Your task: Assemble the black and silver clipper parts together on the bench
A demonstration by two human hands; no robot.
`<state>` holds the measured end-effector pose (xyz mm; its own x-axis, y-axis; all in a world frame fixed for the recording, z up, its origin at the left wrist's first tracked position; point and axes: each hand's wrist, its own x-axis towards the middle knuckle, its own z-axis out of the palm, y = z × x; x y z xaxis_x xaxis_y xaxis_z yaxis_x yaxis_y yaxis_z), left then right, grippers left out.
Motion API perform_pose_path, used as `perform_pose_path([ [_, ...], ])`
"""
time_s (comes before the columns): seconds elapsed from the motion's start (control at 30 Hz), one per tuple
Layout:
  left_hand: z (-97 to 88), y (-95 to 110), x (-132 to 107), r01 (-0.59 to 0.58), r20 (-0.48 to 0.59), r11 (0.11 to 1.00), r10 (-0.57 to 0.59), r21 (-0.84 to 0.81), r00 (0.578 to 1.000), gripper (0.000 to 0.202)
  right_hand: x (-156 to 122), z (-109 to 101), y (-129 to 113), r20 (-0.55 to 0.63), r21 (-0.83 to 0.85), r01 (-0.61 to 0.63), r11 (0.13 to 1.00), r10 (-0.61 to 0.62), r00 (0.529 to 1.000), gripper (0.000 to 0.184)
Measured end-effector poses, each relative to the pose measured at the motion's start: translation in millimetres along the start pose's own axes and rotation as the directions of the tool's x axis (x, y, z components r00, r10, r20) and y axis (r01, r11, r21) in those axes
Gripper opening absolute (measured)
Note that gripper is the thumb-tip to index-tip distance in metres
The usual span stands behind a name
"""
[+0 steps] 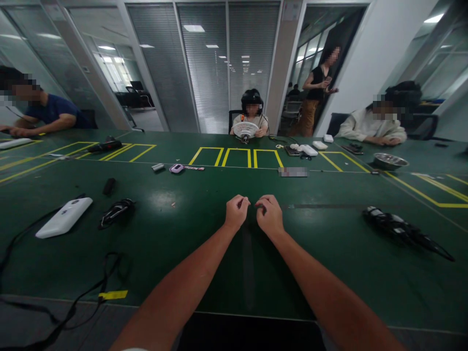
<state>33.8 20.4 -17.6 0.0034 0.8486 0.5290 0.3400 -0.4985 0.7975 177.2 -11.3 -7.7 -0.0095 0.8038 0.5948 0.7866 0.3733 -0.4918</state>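
Both my forearms reach forward over the green table. My left hand is closed, with thumb and forefinger pinched together. Facing it across a narrow gap, my right hand is also curled, its fingertips pressed to the thumb. Whatever is in either pinch, if anything, is too small to make out. Both hands are just above or on the tabletop; I cannot tell which. Beneath and between them runs a dark strip on the table.
To my left lie a white power bank-like device, a bundled black cable and a black strap. On the right is another cable bundle. Farther off are a purple case, a metal bowl and a seated person holding a white fan-like object.
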Motion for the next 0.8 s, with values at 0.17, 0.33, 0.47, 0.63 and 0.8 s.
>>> perform_pose_path([
  [0.17,0.5,0,-2,-0.045,0.01,0.999,0.045,0.022,0.999,0.031,1,-8,10,-0.105,0.067,0.037,0.997,-0.03,0.994,0.024],
  [0.33,-6.7,11,4,-0.159,0.021,0.985,0.158,0.072,0.987,0.03,4,-12,24,-0.165,0.095,0.009,0.995,0.007,0.986,0.024],
  [0.47,-36.1,16,26,-0.216,0.05,0.938,0.21,0.27,0.976,0.026,1,-10,21,-0.105,0.114,0.003,0.994,0.009,0.994,0.024],
  [0.63,-123.2,-5,50,0.016,-0.08,0.645,0.07,0.764,0.994,0.022,-1,-9,15,-0.045,0.142,0.029,0.989,-0.023,0.999,0.024],
  [0.8,-246.7,-38,56,0.342,-0.331,0.219,-0.087,0.914,0.94,0.054,-3,-10,16,-0.026,0.156,0.042,0.987,-0.038,0.999,0.024],
])
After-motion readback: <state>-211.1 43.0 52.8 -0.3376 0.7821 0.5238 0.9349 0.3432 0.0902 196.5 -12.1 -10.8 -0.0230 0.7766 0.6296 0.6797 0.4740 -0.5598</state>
